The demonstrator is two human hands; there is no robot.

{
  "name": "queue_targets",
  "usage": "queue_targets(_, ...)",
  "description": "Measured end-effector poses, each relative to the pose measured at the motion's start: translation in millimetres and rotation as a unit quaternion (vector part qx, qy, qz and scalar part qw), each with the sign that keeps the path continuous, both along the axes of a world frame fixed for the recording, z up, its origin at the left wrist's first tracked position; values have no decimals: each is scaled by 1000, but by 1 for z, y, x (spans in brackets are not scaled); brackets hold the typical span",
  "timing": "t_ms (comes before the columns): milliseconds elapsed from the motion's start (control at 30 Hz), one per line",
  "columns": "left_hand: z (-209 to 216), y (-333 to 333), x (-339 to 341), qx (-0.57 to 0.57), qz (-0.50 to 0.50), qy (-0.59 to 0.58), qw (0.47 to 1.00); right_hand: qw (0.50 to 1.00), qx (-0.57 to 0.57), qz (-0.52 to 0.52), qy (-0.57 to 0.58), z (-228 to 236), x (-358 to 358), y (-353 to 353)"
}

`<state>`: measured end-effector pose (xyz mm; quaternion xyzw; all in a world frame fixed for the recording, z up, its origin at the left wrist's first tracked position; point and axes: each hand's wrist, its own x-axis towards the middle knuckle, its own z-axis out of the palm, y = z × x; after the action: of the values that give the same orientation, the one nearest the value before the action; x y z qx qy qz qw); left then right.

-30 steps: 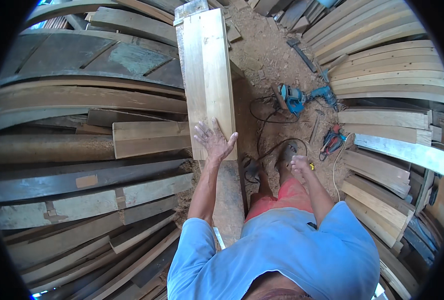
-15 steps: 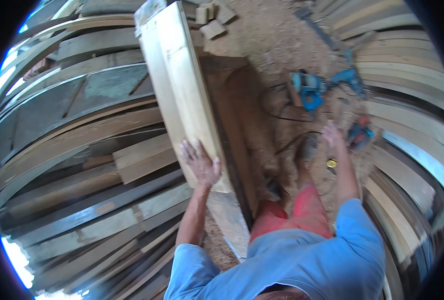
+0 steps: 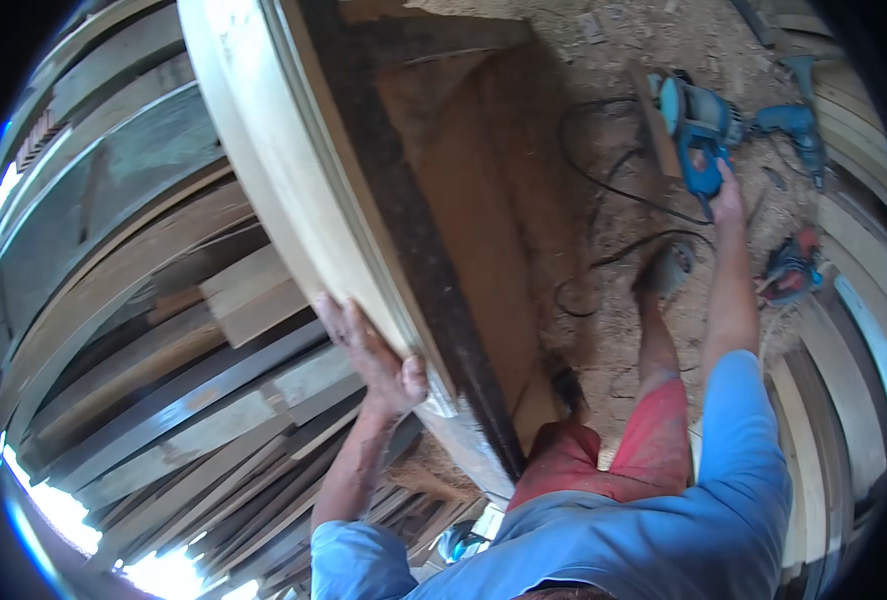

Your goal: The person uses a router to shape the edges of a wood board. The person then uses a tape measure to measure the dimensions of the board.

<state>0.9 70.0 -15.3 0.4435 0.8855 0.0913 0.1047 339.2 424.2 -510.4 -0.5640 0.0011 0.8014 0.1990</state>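
Note:
A long, pale wooden plank (image 3: 294, 170) lies on a dark-sided wooden bench (image 3: 404, 220), running away to the upper left. My left hand (image 3: 379, 365) rests on the plank's near end at its left edge, fingers stretched out and holding nothing. To the right, my right hand (image 3: 728, 198) is down at the floor, its fingers closed on the loop handle of a blue corded power tool (image 3: 706, 130) with a round housing. This tool lies beside a narrow brown board (image 3: 656, 125); its exact kind is unclear.
A blue drill (image 3: 792, 120) and a red-and-blue tool (image 3: 792, 268) lie on the sawdust-covered floor (image 3: 614, 340). A black cord (image 3: 604, 180) curls beside the bench. Stacked boards (image 3: 174, 400) fill the left, with more boards (image 3: 834, 370) at the right.
My right hand has reached from above the floor to the blue power tool's handle and closed on it. My left hand has slid to the plank's left edge. The view has shifted.

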Motion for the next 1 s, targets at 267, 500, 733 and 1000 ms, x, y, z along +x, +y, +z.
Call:
queue_targets(267, -1, -1, -5, -12, -20, 25, 999, 997, 76, -9, 1, 62, -74, 6)
queue_targets(500, 7, -10, 8, 2, 20, 43, 999, 956, 263, 127, 12, 274, -54, -69)
queue_targets(733, -19, -12, 2, 0, 80, 66, 995, 918, 362, 158, 34, 516, -15, -181)
queue_targets(1000, 43, -74, -16, -59, 185, -41, 980, 835, 489, 253, -2, 670, 24, -297)
